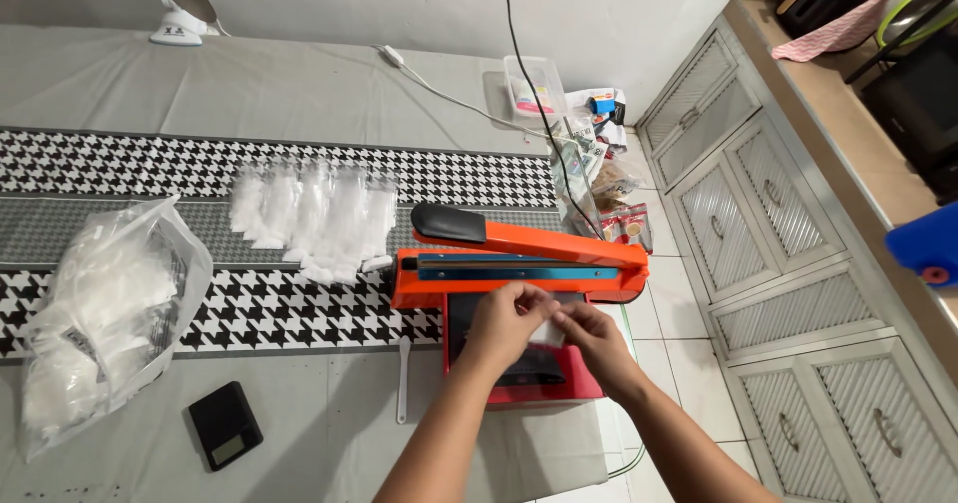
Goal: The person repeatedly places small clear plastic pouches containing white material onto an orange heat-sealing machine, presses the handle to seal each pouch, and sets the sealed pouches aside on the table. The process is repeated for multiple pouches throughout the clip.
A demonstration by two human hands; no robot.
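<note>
My left hand [507, 325] and my right hand [591, 338] together pinch a small clear plastic pouch [547, 329] with white contents, just in front of an orange impulse heat sealer [519, 263]. The sealer's arm with its black handle [449, 224] is raised. Both hands hover over a red box [579, 383] with a dark inside. A row of several filled clear pouches [314, 214] lies to the left of the sealer.
A big clear bag of white stuff [95, 313] lies at the left. A small black pocket scale [226, 424] and a white spoon [403, 378] lie in front. A black cable [529, 74], a clear container [535, 86], assorted packets and cabinet doors [758, 224] are at the right.
</note>
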